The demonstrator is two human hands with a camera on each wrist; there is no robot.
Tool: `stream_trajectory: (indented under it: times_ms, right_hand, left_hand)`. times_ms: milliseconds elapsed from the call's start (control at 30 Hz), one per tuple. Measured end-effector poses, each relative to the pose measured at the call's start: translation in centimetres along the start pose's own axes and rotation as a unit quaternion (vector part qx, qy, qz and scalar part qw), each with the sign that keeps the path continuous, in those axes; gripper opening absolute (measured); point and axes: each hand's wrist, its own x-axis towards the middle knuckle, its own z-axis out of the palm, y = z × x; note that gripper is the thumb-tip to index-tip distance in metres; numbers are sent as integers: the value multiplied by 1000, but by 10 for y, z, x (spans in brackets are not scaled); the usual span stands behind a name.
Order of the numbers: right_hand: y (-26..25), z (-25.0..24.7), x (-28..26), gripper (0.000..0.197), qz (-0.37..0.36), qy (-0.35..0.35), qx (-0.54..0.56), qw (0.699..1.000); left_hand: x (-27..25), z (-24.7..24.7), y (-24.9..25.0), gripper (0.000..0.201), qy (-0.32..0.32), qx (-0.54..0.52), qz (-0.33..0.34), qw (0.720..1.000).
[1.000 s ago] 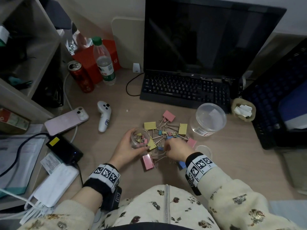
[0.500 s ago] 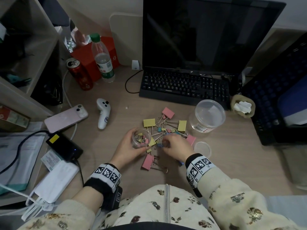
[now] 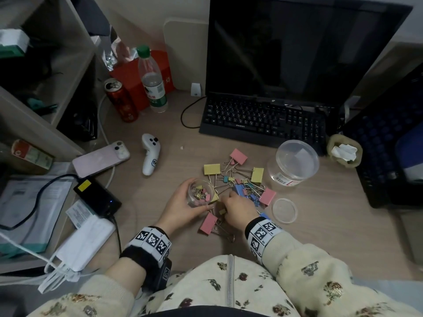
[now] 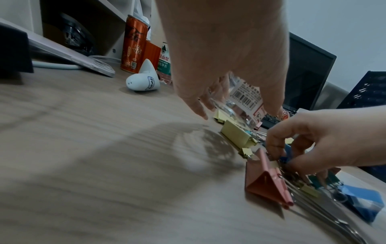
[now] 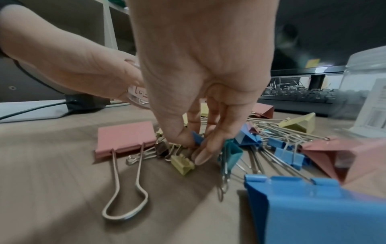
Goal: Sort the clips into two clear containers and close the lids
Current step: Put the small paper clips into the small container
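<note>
A pile of binder clips point(image 3: 238, 179) in pink, yellow and blue, large and small, lies mid-desk. My left hand point(image 3: 183, 207) grips a small clear container point(image 3: 200, 194) that holds several small clips, tilted just above the desk; its barcode label point(image 4: 246, 97) shows in the left wrist view. My right hand point(image 3: 238, 208) reaches down into the pile and pinches a small blue clip point(image 5: 197, 138) between thumb and fingers. A large pink clip point(image 5: 127, 137) lies just left of it. The larger clear container point(image 3: 294, 162) stands open at the right, with a round lid point(image 3: 284, 210) flat on the desk in front of it.
A black keyboard point(image 3: 265, 120) and monitor point(image 3: 297, 46) stand behind the pile. A white controller point(image 3: 150, 156), pink phone point(image 3: 100, 159), red can point(image 3: 121, 100) and water bottle point(image 3: 152, 81) sit at the left. A dark basket point(image 3: 389, 138) is at the right.
My right hand has shifted slightly left within the pile, nearer the small container. The large pink clip near the front edge now lies fully uncovered. My left hand still holds the container.
</note>
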Motion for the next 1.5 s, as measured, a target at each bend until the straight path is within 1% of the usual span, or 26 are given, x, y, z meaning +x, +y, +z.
stream_trajectory:
  times_ms: [67, 167, 233, 267, 333, 400, 467, 533, 600, 633, 700, 767, 833, 900, 933, 1000, 1033, 1100, 1167, 1233, 1333, 1500]
  right_hand:
    - [4, -5, -2, 27, 7, 0, 37, 999]
    - [12, -16, -4, 19, 40, 19, 128, 991]
    - [18, -25, -5, 17, 51, 59, 183, 980]
    - [19, -31, -6, 17, 46, 87, 211, 973]
    - [19, -43, -8, 18, 10, 132, 258, 957]
    - [18, -53, -9, 23, -36, 126, 281, 951]
    - [21, -56, -10, 28, -52, 103, 291, 950]
    - [28, -54, -11, 28, -37, 106, 334, 936]
    - [32, -51, -13, 24, -18, 123, 381, 916]
    - [32, -49, -14, 20, -16, 133, 384, 914]
    - [32, -45, -14, 15, -13, 143, 371, 918]
    - [32, -40, -12, 16, -3, 125, 361, 924]
    - [34, -34, -11, 18, 4, 100, 313, 944]
    - [36, -29, -12, 21, -6, 80, 259, 963]
    - [35, -27, -13, 23, -14, 63, 233, 970]
    - [31, -26, -16, 31, -32, 5, 169, 985]
    - [29, -25, -18, 40, -40, -27, 136, 990]
    - [23, -23, -20, 56, -46, -69, 80, 993]
    - [18, -19, -20, 63, -56, -78, 32, 995]
    - [15, -12, -20, 66, -65, -75, 3, 995]
    - [14, -3, -18, 65, -65, -77, 8, 995]
    - [12, -3, -15, 49, -53, -77, 9, 996]
  left_hand:
    - [0, 0, 0, 102, -4, 1, 0, 1000]
    - [3, 1, 1, 101, -5, 5, 6, 1000]
    - [4, 1, 4, 98, -8, 4, 13, 1000]
    - [5, 2, 4, 95, -8, 5, 16, 1000]
    - [6, 4, 7, 94, -12, 8, 21, 1000]
    - [7, 8, 10, 95, -22, 1, 25, 999]
    - [8, 10, 13, 92, -30, -4, 29, 999]
    - [9, 11, 15, 89, -26, -4, 30, 999]
    - [10, 11, 14, 88, -21, -1, 31, 999]
    - [10, 11, 14, 89, -21, 4, 32, 999]
    - [11, 12, 14, 93, -25, 15, 30, 999]
    - [12, 10, 13, 90, -23, 18, 26, 999]
    - [13, 5, 11, 94, -20, 19, 17, 999]
    - [12, 0, 8, 104, -15, 19, 12, 1000]
    - [12, -1, 8, 106, -12, 17, 12, 1000]
    - [11, -2, 6, 95, -5, 16, 7, 1000]
    - [10, -2, 6, 89, -4, 17, 5, 1000]
    - [9, -1, 3, 86, 0, 19, 8, 1000]
    - [7, -1, 2, 86, 0, 20, 11, 1000]
    - [6, -2, 2, 88, -1, 20, 14, 1000]
    - [4, -3, 0, 95, -2, 8, 10, 1000]
    - [3, -3, -1, 99, -4, 18, 3, 1000]
